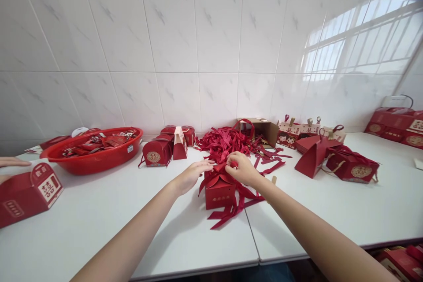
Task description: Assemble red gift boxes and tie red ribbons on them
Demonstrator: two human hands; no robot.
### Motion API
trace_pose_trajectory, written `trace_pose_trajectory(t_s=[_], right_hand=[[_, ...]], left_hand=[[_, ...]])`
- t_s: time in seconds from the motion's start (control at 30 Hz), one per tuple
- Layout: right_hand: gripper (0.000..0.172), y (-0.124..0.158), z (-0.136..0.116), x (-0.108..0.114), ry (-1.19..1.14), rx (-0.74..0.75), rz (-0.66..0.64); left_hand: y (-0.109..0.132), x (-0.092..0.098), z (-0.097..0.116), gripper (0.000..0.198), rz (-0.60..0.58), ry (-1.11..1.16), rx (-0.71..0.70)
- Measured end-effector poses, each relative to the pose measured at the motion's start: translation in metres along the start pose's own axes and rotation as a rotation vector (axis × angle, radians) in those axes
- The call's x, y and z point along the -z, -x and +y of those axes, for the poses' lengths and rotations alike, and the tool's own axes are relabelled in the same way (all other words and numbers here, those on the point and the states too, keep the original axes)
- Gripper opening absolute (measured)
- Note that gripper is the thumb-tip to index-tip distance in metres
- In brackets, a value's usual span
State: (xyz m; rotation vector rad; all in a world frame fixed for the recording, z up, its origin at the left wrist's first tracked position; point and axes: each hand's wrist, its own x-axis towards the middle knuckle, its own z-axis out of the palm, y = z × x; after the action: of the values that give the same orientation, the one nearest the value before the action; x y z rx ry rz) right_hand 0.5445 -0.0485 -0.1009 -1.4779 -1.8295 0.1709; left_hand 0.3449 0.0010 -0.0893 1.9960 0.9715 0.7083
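A small red gift box (220,196) stands upright on the white table in front of me, gold lettering on its near side. Its folded top flaps meet beneath both my hands. My left hand (192,175) lies at the top's left side, fingers stretched toward the ribbon there. On the right, my right hand (243,168) is pinched on red ribbon at the top of the box. Loose red ribbon ends (228,215) trail to the box's right and front. Just behind it rises a heap of cut red ribbons (226,141).
A red basin (99,164) of wrapped sweets stands left. Another person's hand (13,161) touches a large red box (26,194) at far left. Several finished boxes (158,152) stand behind; more boxes (352,165) sit right. An open cardboard box (271,132) is by the wall.
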Motion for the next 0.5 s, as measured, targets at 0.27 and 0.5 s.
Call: trace_pose_trajectory(t_s=[0.27,0.5], right_hand=[[0.012,0.014,0.010,0.013,0.182,0.066,0.075],[0.011,0.020,0.008,0.007,0.106,0.038,0.114]], left_hand=[[0.001,0.012,-0.012,0.031,0.124,-0.284,-0.059],[0.021,0.008,-0.016,0.027,0.310,-0.678,-0.307]])
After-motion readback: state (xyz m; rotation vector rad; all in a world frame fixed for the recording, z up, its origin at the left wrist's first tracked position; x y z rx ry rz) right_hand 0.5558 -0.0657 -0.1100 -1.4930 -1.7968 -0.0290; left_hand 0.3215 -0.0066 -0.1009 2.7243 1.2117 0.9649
